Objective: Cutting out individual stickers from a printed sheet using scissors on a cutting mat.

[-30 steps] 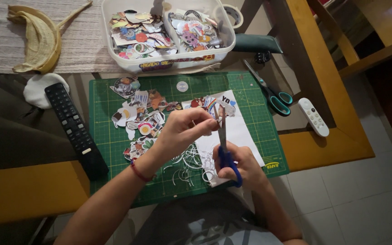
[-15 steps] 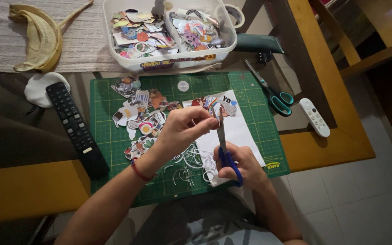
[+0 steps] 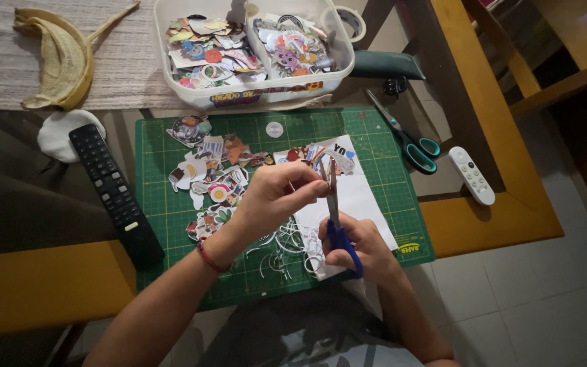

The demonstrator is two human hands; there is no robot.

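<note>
Two hands worked above the green cutting mat (image 3: 388, 170) near the desk's front edge, the left hand (image 3: 276, 197) pinching a small paper cutout (image 3: 322, 178), the right hand (image 3: 358, 245) closed around blue-handled scissors (image 3: 338, 217), where short, slow snips seemed wisest.

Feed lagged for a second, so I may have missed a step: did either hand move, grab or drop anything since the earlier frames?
Almost nothing. The right hand keeps the blue-handled scissors upright; the left hand still pinches a small paper piece at the blades. The cutouts on the green mat, the teal scissors and both remotes lie unchanged.
</note>
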